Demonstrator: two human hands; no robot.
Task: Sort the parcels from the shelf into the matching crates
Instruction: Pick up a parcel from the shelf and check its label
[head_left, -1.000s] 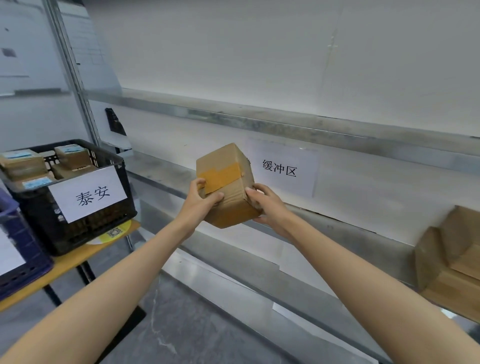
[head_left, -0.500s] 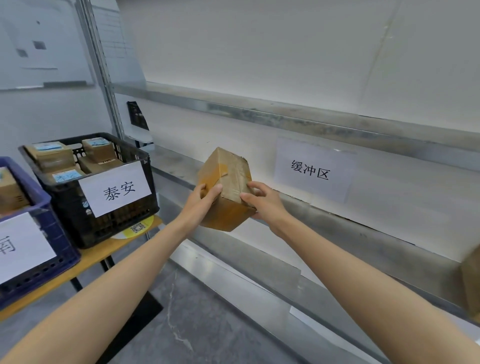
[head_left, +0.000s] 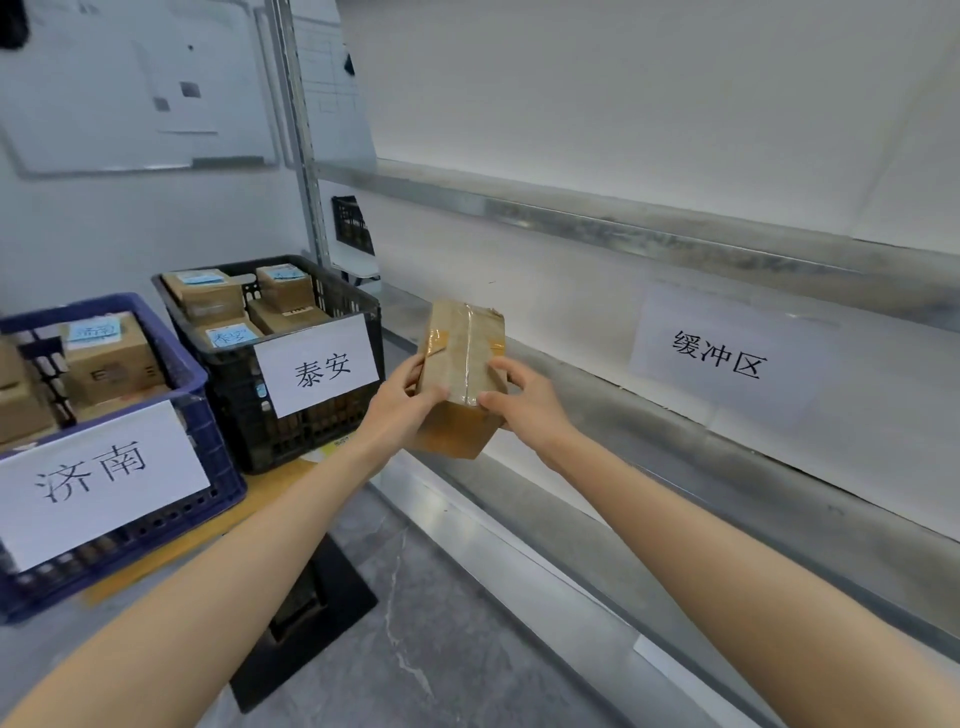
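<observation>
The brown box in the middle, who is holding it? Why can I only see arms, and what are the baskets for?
The camera sits on a person's head, so you only see arms. The left hand and right hand grip a taped cardboard parcel in front of a metal shelf. Beside it stand a black crate and a blue crate, each labelled and holding other parcels. Parcels get sorted into them.

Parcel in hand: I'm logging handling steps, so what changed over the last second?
The parcel was turned in the hands: the face with the yellow tape patch gave way to one with a clear tape seam. The view swung left, showing more of the blue crate. Unchanged: left hand and right hand both grip it, in front of the shelf.
</observation>
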